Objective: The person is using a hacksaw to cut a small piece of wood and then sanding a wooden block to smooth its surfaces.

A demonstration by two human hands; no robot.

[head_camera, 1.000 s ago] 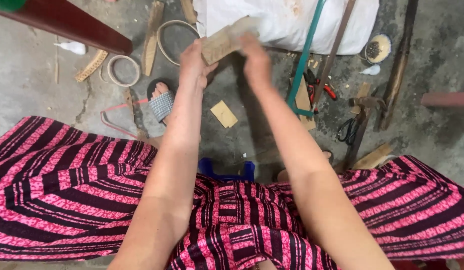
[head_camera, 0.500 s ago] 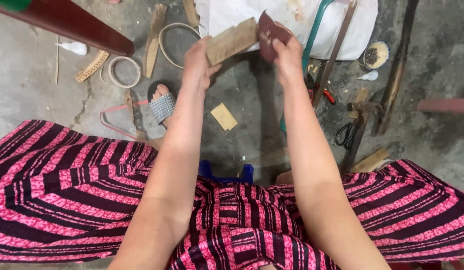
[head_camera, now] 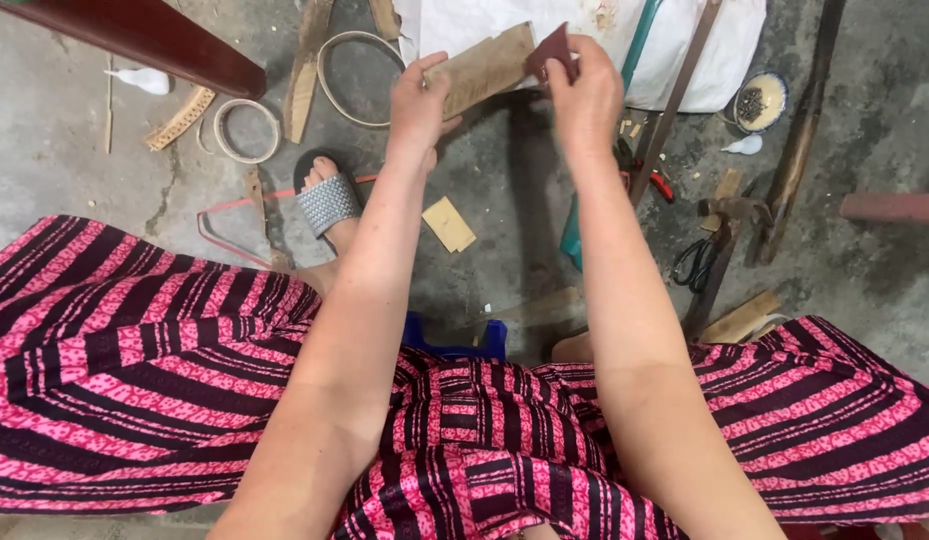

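Left hand: the left hand (head_camera: pixel 420 105) is raised over the floor, its grip closed on the near end of a flat wooden piece (head_camera: pixel 482 70), thumb on top and fingers underneath.
Right hand: the right hand (head_camera: pixel 585 95) has its grip pinched on a small dark red-brown sheet (head_camera: pixel 553 50), held at the far end of the wooden piece and touching it.
Wooden piece: tan, rectangular, tilted up toward the right, held in the air in front of a white sack (head_camera: pixel 585 25).
Floor: grey concrete floor (head_camera: pixel 65 190), cracked, strewn with offcuts.
Near the left hand: a thin hoop (head_camera: pixel 330 65), a smaller ring (head_camera: pixel 247 130), a foot in a silver-strapped sandal (head_camera: pixel 327 200).
Below the hands: a small flat wooden square (head_camera: pixel 450 224) lying on the floor.
Near the right hand: a hammer (head_camera: pixel 730 215), black scissors (head_camera: pixel 693 262), a small bowl (head_camera: pixel 760 100) with dark bits inside.
Lap: pink and black striped clothing (head_camera: pixel 135 350) spread across both knees.
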